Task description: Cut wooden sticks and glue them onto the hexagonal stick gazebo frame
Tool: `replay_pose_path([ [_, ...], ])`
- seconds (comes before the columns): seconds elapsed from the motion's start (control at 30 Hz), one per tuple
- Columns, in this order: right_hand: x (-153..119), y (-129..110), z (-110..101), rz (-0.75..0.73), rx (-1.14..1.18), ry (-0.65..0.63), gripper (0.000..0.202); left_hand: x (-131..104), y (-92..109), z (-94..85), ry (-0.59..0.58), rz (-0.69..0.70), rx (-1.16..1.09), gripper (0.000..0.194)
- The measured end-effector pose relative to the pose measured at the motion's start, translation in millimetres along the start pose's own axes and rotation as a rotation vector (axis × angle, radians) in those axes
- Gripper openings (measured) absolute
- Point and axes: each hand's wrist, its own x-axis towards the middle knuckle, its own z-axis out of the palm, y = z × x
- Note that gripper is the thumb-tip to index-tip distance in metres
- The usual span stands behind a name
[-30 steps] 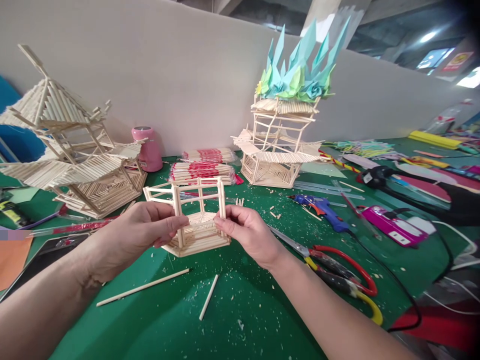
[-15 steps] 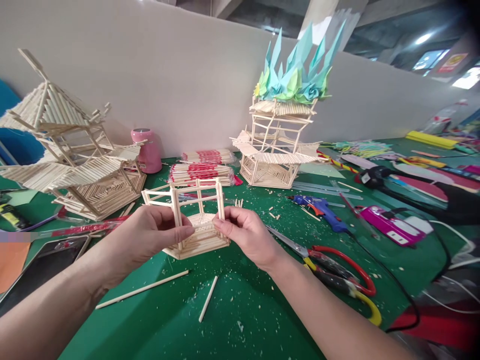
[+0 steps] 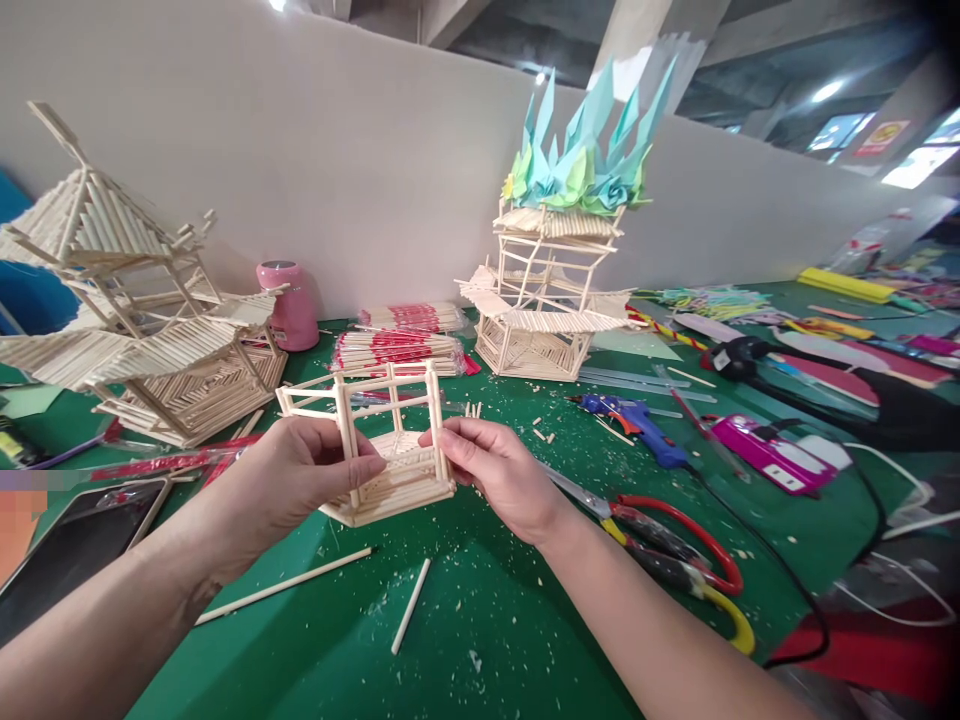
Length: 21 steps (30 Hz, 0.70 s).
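Note:
Between my hands is a small model frame (image 3: pixel 401 504) of pale wooden sticks, with a slatted base, upright posts and thin rails round its top. My left hand (image 3: pixel 319 465) grips it at the front left post, thumb across the front. My right hand (image 3: pixel 487 465) pinches the front right post near the base; the fingertips behind it are partly hidden. Below the frame, one long stick (image 3: pixel 289 586) and one short stick (image 3: pixel 411 606) lie on the green tabletop (image 3: pixel 315 675).
Finished stick pavilions stand at the left (image 3: pixel 161 345) and behind (image 3: pixel 536 320). Stick bundles (image 3: pixel 401 350) lie near a pink bottle (image 3: pixel 291 305). To the right are scissors (image 3: pixel 660 550), a blue glue gun (image 3: pixel 637 425) and a pink power strip (image 3: pixel 772 455). A phone (image 3: pixel 82 550) lies left.
The whole view has shifted slightly, moving the background things a little leftward. Both hands keep their hold on the stick frame, which stays nearly in place.

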Motion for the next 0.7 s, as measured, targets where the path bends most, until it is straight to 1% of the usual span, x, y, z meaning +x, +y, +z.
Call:
replay_pose_path([
  [0.17,-0.7,0.4,-0.2,-0.009,-0.007,-0.013,0.024,0.2,1.0,0.2,-0.007,-0.001,0.001,0.023],
  [0.3,-2.2,1.5,2.0,-0.010,-0.043,-0.024,0.022,0.4,0.4,0.3,-0.011,-0.009,-0.007,0.021],
  [0.47,-2.0,4.3,4.9,-0.031,-0.093,0.016,0.022,-0.9,-0.7,1.4,0.021,-0.013,-0.013,0.021],
  [0.6,-1.2,4.3,4.9,-0.030,-0.106,0.030,0.024,-2.9,-3.1,-0.2,-0.013,0.007,-0.069,0.023],
  [0.7,-1.1,3.3,5.3,-0.026,-0.112,0.033,0.026,-5.2,-4.4,-2.7,-0.010,0.024,-0.108,0.026],
])
